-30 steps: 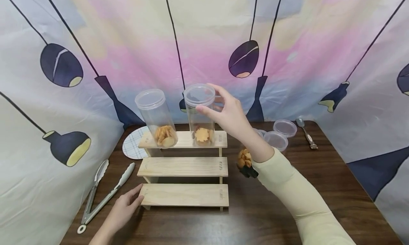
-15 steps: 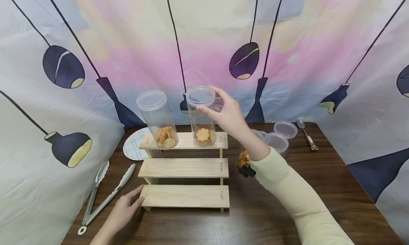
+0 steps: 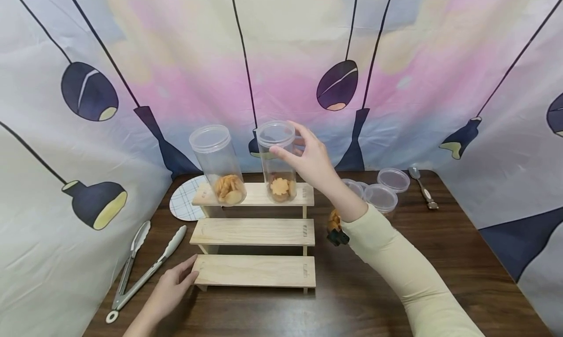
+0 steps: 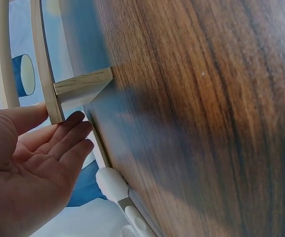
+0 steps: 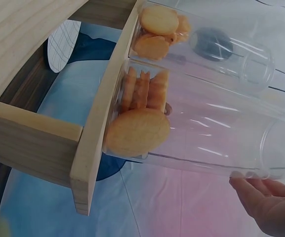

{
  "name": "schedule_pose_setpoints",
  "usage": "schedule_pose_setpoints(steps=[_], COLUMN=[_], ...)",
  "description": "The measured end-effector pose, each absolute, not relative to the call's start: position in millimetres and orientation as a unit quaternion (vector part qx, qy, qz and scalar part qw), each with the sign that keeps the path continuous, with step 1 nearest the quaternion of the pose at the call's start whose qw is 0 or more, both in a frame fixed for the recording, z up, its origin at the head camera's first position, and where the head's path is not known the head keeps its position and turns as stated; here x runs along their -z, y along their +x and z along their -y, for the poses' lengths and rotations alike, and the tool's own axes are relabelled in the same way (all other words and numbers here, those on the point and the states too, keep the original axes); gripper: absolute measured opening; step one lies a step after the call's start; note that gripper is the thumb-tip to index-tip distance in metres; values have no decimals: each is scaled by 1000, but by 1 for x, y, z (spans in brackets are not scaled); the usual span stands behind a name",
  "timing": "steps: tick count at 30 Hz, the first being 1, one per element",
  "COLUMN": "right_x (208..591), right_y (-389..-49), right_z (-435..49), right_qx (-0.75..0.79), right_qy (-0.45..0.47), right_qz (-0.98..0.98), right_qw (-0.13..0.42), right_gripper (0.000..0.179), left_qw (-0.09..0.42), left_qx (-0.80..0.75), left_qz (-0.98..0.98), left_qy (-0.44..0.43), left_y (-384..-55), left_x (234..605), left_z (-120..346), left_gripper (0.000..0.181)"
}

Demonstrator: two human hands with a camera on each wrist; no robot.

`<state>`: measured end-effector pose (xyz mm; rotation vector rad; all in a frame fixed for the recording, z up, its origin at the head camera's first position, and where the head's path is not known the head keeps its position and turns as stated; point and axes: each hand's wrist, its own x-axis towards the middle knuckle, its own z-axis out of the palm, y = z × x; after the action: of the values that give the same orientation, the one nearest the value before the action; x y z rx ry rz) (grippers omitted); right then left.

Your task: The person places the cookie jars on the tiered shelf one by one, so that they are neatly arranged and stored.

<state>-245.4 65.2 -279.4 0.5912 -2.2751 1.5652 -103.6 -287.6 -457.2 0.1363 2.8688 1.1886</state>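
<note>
My right hand grips the upper end of a tall clear plastic jar, thumb in front and fingers behind. This jar stands on the top board of a three-step wooden display rack, with cookies at its bottom. To its left, a similar jar with cookies stands on the same board. At the rack's lower left, my left hand pinches the end of the lowest board. In the left wrist view, the thumb is on one face of that board and the fingers are on the other.
Metal tongs lie spread left of the rack. Behind it on the left is a checked oval mat. On the right stand further clear-lidded jars, partly behind my forearm, and a spoon. A printed cloth backs the table.
My right forearm has shifted slightly left, with the hand still at the jar's top. Both jars and my left hand keep their places; the head view has tilted a little.
</note>
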Motion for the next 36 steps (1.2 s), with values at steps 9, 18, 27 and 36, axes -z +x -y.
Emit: schedule_pose_setpoints(steps=[9,18,27,36], right_x=[281,281,279,286], right_y=[-247,-244,-238,-223], right_z=[-64,-65,-72,-88], right_qx=[-538,-535,-550,-532], right_qy=[207,203,218,233], right_qz=[803,807,791,798], right_qw=[153,143,156,164], right_gripper=[77,91,90,82], left_qw=[26,24,20,14], left_qx=[-380,-374,-376,-372], left_qz=[-924,-926,-925,-927], left_qy=[40,43,43,47], left_y=[-104,-105,-105,-105], left_x=[459,461,458,459], left_z=[289,290,287,287], left_gripper=[49,49,47,48])
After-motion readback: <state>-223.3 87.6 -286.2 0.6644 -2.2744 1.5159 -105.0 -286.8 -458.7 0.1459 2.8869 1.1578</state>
